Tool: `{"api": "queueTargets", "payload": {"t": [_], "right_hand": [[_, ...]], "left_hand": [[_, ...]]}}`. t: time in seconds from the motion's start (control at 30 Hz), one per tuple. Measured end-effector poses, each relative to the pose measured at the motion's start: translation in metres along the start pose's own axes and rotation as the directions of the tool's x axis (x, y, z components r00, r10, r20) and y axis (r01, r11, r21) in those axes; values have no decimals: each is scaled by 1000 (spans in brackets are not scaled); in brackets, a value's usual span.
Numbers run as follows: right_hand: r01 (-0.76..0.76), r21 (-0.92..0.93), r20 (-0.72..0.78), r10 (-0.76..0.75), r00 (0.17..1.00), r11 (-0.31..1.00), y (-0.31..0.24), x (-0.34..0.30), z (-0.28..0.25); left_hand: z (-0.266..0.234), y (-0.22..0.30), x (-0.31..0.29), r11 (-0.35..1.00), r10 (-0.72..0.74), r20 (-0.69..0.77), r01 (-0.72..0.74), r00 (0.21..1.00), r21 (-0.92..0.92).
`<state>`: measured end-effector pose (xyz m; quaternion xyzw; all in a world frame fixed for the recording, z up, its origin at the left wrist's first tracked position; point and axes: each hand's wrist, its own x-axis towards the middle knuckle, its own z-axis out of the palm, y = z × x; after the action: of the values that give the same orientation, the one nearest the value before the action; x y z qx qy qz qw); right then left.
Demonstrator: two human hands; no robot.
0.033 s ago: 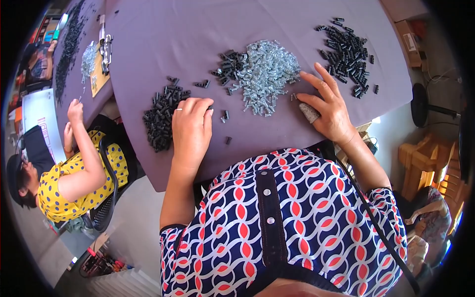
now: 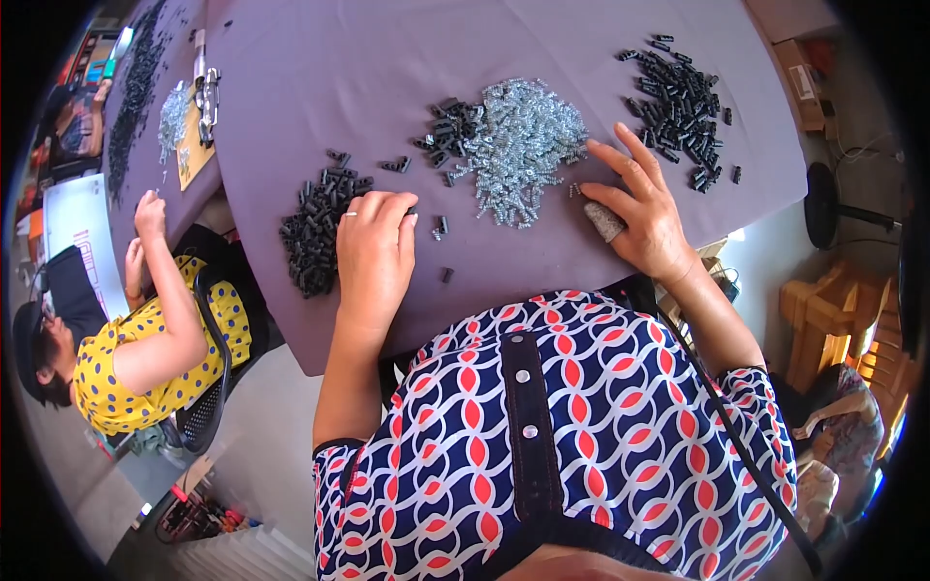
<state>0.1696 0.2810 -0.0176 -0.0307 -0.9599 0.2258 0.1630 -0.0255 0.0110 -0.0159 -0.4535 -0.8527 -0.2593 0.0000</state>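
My left hand [image 2: 376, 237] is closed in a pinch beside a pile of small black plastic pieces [image 2: 315, 228]. A dark end of one black piece shows at its fingertips. My right hand [image 2: 644, 208] has its fingers spread and rests at the right edge of a heap of small silvery coil springs [image 2: 523, 145]. A grey cover [image 2: 604, 222] sits on its thumb. One loose spring [image 2: 574, 190] lies between thumb and fingers, apart from the heap. Two single black pieces, one upper [image 2: 441, 226] and one lower [image 2: 448, 275], lie between my hands.
More black pieces [image 2: 450, 131] touch the heap's left side; another pile of black pieces [image 2: 683, 111] lies far right on the purple-grey cloth [image 2: 387, 68]. At left, a person in a yellow dotted top [image 2: 145, 368] works at another table. Wooden furniture [image 2: 823, 310] stands at right.
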Motion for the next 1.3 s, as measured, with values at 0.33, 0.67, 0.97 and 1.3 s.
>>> {"api": "queueTargets", "payload": {"t": [0.33, 0.67, 0.97, 1.3], "right_hand": [[-17, 7, -25, 17, 1000, 1000, -5, 2, 9], [-77, -22, -75, 75, 994, 997, -4, 4, 7], [-125, -79, -60, 120, 991, 989, -6, 10, 3], [-22, 128, -114, 37, 993, 991, -16, 21, -9]], "left_hand": [[-1, 1, -1, 1000, -11, 8, 11, 1000, 22], [-4, -4, -2, 1000, -14, 16, 13, 1000, 16], [-2, -1, -4, 995, -51, -14, 50, 999, -83], [-3, 1, -1, 997, 39, 75, -35, 996, -64]]}}
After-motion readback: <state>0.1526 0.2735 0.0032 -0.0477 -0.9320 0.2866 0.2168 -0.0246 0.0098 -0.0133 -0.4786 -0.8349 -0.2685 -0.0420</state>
